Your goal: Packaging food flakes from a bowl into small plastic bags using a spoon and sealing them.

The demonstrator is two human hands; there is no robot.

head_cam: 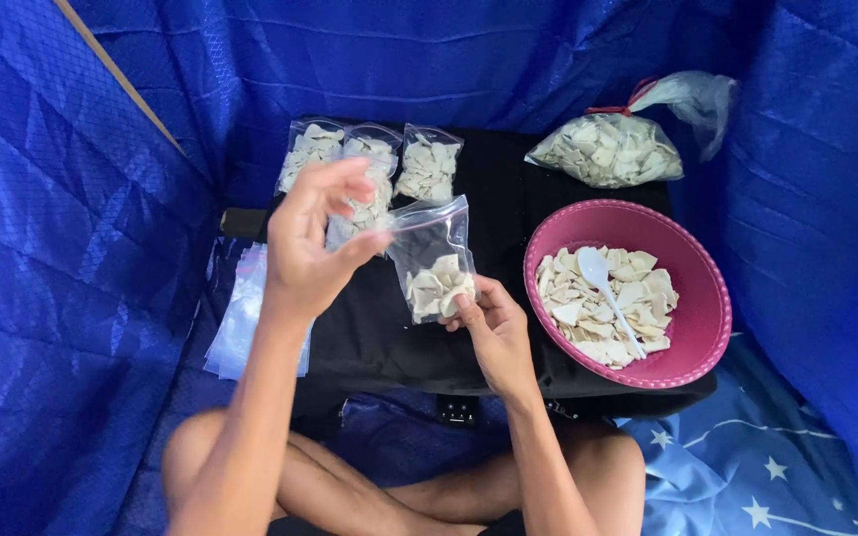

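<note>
At frame centre the bag hangs upright, left hand fingers clamped on its top edge, right hand fingers clamped on its bottom.

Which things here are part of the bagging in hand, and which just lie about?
In use: left hand and right hand holding a small clear bag of pale chips; pink bowl with white spoon; three filled bags; empty bags.
Lying about: big tied bag; blue tarp.
</note>
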